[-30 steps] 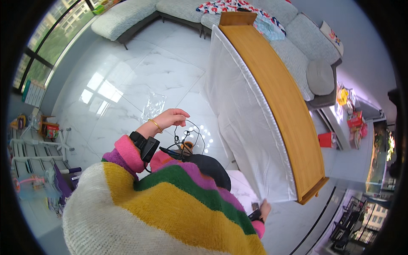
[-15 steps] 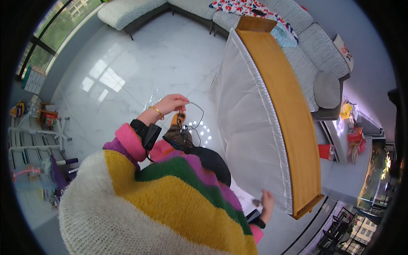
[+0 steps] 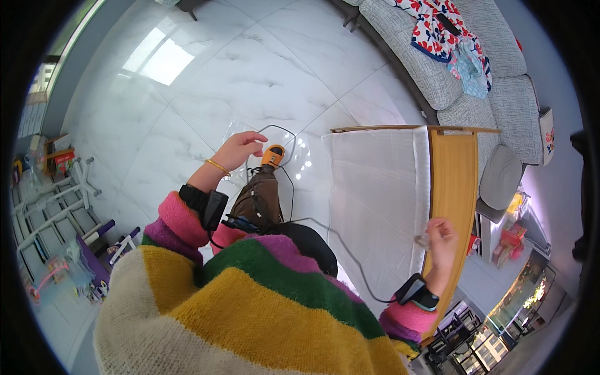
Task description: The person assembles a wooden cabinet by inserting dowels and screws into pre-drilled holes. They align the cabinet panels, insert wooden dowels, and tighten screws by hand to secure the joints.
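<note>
My left hand [image 3: 242, 150], with a gold bangle on its wrist, hovers over the floor near an orange slipper on my foot [image 3: 273, 155]. Its fingers are slightly bent and apart, and I see nothing between them. A thin dark cable [image 3: 292, 182] loops past the fingertips and around the foot. My right hand [image 3: 442, 240] is closed in a pinch above the edge of a long wooden board [image 3: 449, 181]. A small, blurred translucent bit shows at its fingertips. From the board's near side spreads a sheer white cover [image 3: 378, 187], lightly creased.
A grey sofa [image 3: 406, 56] with patterned clothing [image 3: 433, 31] and a round grey cushion [image 3: 500, 175] stands at the far right. A white metal rack [image 3: 53, 206] and assorted items are at the left. Clear plastic [image 3: 234, 132] lies on the tiled floor.
My right hand has risen from the cover's lower end to the board's edge. My left hand has shifted left, its fingers now apart from the cable. The view has turned, moving the board.
</note>
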Demonstrator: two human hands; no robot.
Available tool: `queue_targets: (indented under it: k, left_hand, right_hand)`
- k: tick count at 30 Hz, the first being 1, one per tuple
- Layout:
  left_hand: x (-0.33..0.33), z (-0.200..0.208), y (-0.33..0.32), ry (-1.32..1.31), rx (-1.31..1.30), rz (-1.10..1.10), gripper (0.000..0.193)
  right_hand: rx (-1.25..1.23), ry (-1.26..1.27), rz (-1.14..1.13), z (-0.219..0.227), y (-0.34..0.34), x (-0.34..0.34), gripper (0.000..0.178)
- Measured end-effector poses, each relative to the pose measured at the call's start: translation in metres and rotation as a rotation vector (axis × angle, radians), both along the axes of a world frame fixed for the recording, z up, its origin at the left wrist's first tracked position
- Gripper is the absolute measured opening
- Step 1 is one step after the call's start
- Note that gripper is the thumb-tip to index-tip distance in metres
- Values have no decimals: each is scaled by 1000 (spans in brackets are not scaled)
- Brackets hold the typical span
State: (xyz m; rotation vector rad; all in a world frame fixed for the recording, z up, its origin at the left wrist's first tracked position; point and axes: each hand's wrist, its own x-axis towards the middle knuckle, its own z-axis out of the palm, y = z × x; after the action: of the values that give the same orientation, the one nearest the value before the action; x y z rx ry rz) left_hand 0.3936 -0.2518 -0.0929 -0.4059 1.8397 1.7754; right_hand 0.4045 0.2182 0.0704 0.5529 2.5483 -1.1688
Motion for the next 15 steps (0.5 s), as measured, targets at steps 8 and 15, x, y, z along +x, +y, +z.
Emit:
queue_targets:
  k: [8,15]
  left_hand:
    - [-72,8,8,-57,48,-121,26]
    - [-156,35,59,2,23,-297,26]
  right_hand:
    - [74,45,-113,2,-33,-117,24]
    - [46,173,-193,-27,-56,-143,43]
